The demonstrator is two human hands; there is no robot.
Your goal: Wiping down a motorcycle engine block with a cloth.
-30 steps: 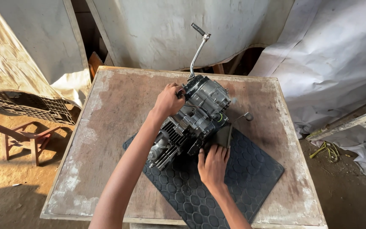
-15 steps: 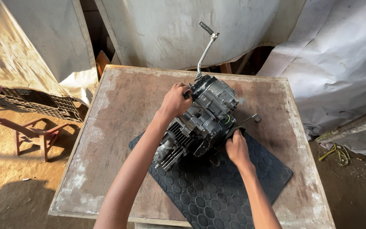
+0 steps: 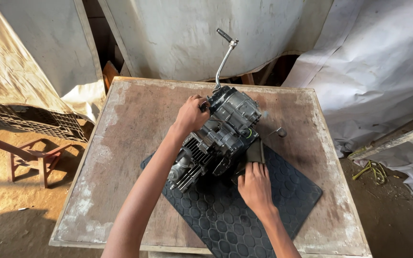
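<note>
Our left hand (image 3: 190, 114) has its grip closed on the engine (image 3: 218, 134); our right hand (image 3: 254, 184) lies flat, fingers loose, touching its near side. The engine sits on a black mat (image 3: 244, 215) on the worn wooden tabletop (image 3: 130, 124), with pale tarps (image 3: 374, 62) hanging behind.

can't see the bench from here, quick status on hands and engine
Left hand gripping the engine at its upper left side. Right hand flat on the rubber mat beside the engine base. Kick lever sticks up, nothing blocking.
</note>
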